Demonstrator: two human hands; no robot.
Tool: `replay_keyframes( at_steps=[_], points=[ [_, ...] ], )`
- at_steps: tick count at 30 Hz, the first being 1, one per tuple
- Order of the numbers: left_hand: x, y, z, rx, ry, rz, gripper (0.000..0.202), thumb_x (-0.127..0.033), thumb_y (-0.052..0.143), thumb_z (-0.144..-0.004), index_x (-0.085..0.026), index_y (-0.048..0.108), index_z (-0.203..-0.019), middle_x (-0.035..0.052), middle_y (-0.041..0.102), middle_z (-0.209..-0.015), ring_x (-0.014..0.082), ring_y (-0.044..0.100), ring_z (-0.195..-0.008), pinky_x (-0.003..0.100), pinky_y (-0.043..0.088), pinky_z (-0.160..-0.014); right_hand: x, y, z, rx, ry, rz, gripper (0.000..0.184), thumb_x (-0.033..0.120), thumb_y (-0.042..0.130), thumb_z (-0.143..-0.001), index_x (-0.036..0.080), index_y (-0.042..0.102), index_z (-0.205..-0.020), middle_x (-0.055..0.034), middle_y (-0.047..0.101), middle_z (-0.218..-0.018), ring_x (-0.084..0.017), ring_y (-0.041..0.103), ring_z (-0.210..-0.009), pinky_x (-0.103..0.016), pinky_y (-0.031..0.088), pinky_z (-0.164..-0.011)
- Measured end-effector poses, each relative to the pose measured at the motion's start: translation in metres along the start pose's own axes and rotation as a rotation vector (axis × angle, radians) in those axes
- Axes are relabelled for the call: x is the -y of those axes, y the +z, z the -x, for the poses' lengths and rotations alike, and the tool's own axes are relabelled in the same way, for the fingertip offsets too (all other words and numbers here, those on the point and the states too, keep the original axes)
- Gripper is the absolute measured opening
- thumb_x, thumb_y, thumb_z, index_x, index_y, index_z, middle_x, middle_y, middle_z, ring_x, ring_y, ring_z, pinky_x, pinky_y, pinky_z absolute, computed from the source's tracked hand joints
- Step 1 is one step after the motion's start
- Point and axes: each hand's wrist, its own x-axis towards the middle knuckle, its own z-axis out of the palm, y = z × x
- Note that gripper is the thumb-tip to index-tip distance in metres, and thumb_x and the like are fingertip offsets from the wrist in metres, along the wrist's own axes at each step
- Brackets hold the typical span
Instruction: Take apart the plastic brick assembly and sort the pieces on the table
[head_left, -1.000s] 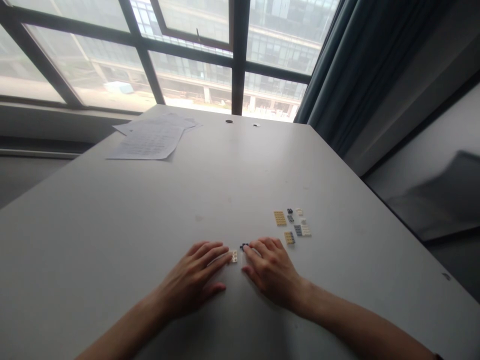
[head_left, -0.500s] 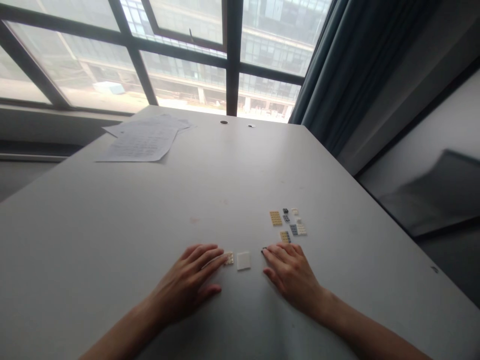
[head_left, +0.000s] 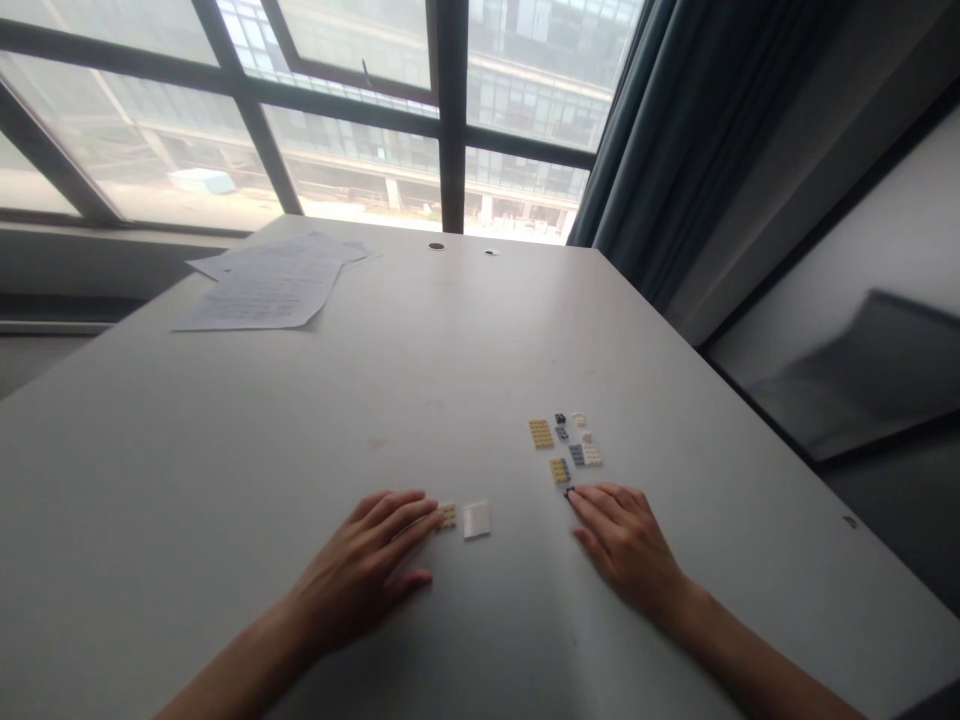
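My left hand (head_left: 386, 550) lies on the table with fingers stretched out. Its fingertips touch and partly cover a tan studded toy brick (head_left: 448, 516). Just right of that brick is a smooth white square tile (head_left: 476, 520). My right hand (head_left: 622, 530) is also stretched out, palm down, its fingertips at a small dark piece (head_left: 569, 493) that they partly hide. Beyond it lie a tan-and-grey pair of bricks (head_left: 559, 470), a larger tan brick (head_left: 540, 433), small dark bricks (head_left: 561, 433), and a grey brick (head_left: 576, 455) beside a white one (head_left: 592, 455).
Loose printed papers (head_left: 262, 290) lie at the far left of the white table (head_left: 225, 430). Two round cable holes, one the dark hole (head_left: 436, 246), sit near the back edge. A window (head_left: 345, 150) and a dark curtain (head_left: 675, 130) stand behind the table.
My right hand has slid to the right, away from the white tile, and the small dark piece has moved with its fingertips close to the loose bricks. My left hand stays by the tan brick.
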Motion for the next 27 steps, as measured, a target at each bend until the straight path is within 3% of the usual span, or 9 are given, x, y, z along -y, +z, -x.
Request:
replay_keyframes(
  at_steps=[9,14,21,27],
  points=[
    [0.001,0.002,0.003,0.031,0.014,0.006,0.051,-0.046,0.055,-0.088,-0.021,0.049,-0.131,0.0095,0.059,-0.126,0.0255,0.051,-0.118,0.04,0.04,-0.099,-0.001,0.001,-0.002,0.017,-0.023,-0.01,0.031,0.028,0.047,-0.094,0.017,0.06,-0.12,-0.0092,0.063,-0.119,-0.023,0.052,-0.108,-0.039,0.036,-0.092],
    [0.001,0.004,0.003,0.043,0.025,0.014,0.054,-0.048,0.05,-0.09,-0.021,0.044,-0.136,0.0099,0.058,-0.128,0.0251,0.049,-0.121,0.04,0.039,-0.101,0.005,-0.003,-0.005,-0.055,-0.042,-0.013,0.034,0.03,0.047,-0.094,0.015,0.058,-0.122,-0.0125,0.061,-0.121,-0.024,0.052,-0.11,-0.04,0.038,-0.092],
    [-0.006,-0.003,-0.001,0.161,0.095,0.056,0.073,-0.058,0.044,-0.088,-0.017,0.027,-0.146,0.0118,0.045,-0.142,0.0273,0.038,-0.134,0.045,0.027,-0.113,0.058,0.002,-0.028,0.028,-0.241,-0.14,0.042,0.04,0.047,-0.093,0.013,0.055,-0.124,-0.0145,0.06,-0.122,-0.025,0.052,-0.11,-0.041,0.039,-0.096],
    [-0.013,-0.015,-0.004,0.224,0.109,0.169,0.081,-0.063,0.046,-0.084,-0.015,0.024,-0.146,0.014,0.042,-0.144,0.0263,0.034,-0.136,0.045,0.024,-0.115,0.092,0.018,-0.044,0.147,-0.318,-0.213,0.054,0.045,0.047,-0.091,0.009,0.047,-0.131,-0.016,0.054,-0.13,-0.027,0.046,-0.121,-0.04,0.036,-0.102]
  ],
)
